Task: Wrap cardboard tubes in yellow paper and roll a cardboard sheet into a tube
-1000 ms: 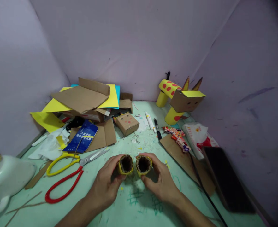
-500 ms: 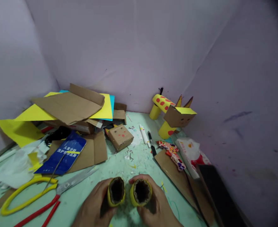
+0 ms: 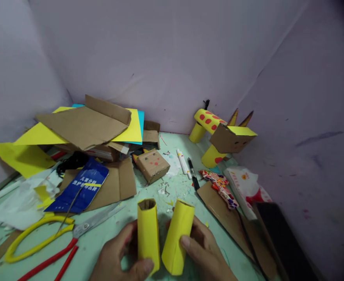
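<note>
Near the front edge of the view, my left hand [image 3: 120, 253] is closed around a yellow paper-covered cardboard tube [image 3: 148, 238], held nearly upright with its hollow brown end on top. In my right hand [image 3: 205, 246] is a second yellow tube [image 3: 178, 237], its top leaning to the right and my thumb pressed on its side. The two tubes stand side by side with a narrow gap between them. Beyond them lies a small cardboard box head [image 3: 153, 166] with a drawn face. A yellow red-spotted cardboard animal [image 3: 211, 123] with a box head stands at the back right.
Scissors [image 3: 85, 226] with yellow and red handles lie left of my hands. Stacked cardboard [image 3: 86, 127], yellow sheets and a blue packet [image 3: 81, 187] fill the left. Markers [image 3: 184, 164], a black pen [image 3: 193, 174], a tissue pack [image 3: 242, 187] and a dark slab [image 3: 280, 238] lie to the right.
Both tubes have tipped from pointing their open ends at me to standing more upright, showing their yellow sides. The view has shifted slightly.
</note>
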The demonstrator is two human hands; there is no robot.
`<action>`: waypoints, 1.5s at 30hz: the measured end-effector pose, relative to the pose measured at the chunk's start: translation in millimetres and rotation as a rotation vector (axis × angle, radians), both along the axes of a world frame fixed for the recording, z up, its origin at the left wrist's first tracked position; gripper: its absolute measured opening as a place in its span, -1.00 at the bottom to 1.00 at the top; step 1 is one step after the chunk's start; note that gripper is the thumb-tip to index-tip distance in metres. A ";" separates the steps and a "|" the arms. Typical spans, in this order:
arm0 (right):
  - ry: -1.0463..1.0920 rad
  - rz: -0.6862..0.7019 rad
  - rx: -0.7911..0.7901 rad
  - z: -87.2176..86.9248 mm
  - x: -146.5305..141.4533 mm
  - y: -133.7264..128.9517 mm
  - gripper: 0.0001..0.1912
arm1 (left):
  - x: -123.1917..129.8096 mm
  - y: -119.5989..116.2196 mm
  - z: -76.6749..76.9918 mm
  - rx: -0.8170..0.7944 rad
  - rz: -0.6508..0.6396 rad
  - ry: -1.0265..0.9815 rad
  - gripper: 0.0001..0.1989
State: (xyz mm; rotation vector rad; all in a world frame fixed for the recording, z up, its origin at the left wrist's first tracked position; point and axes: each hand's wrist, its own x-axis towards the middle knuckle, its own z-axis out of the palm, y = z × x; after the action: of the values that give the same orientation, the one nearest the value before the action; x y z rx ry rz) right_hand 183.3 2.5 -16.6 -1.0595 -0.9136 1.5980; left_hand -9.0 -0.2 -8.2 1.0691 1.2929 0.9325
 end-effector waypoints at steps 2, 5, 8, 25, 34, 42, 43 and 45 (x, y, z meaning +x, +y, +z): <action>0.077 0.069 -0.009 1.4 -2.2 0.2 -0.48 | 4.9 -2.5 6.8 -0.067 -0.021 -0.168 -0.47; 0.109 0.155 0.024 2.2 -3.8 1.5 -0.49 | 8.1 -3.7 6.9 -0.117 -0.066 -0.285 -0.42; 0.093 0.179 0.039 0.9 -4.0 2.7 -0.50 | 6.4 -1.5 2.5 -0.098 -0.134 -0.297 -0.42; 0.205 0.107 -0.089 -3.4 -11.3 3.4 -0.51 | 12.6 6.9 11.9 0.004 -0.219 0.038 -0.54; 0.355 0.184 -0.333 8.5 -9.8 11.0 -0.70 | 25.8 10.8 11.3 -0.069 -0.115 0.023 -0.54; 0.376 0.182 -0.433 15.6 -10.5 13.3 -0.71 | 26.1 10.9 11.2 -0.125 -0.098 -0.095 -0.60; 0.380 0.180 -0.434 15.7 -10.5 13.3 -0.71 | 26.5 10.7 11.5 -0.127 -0.093 -0.099 -0.60; 0.393 0.180 -0.432 15.5 -10.1 13.1 -0.71 | 27.5 10.5 12.6 -0.136 -0.087 -0.099 -0.60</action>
State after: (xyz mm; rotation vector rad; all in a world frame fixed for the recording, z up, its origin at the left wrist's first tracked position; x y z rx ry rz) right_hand 173.2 15.6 -1.2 -0.9135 -0.4149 2.1236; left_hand 18.5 10.2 4.4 0.9549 1.2012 0.8103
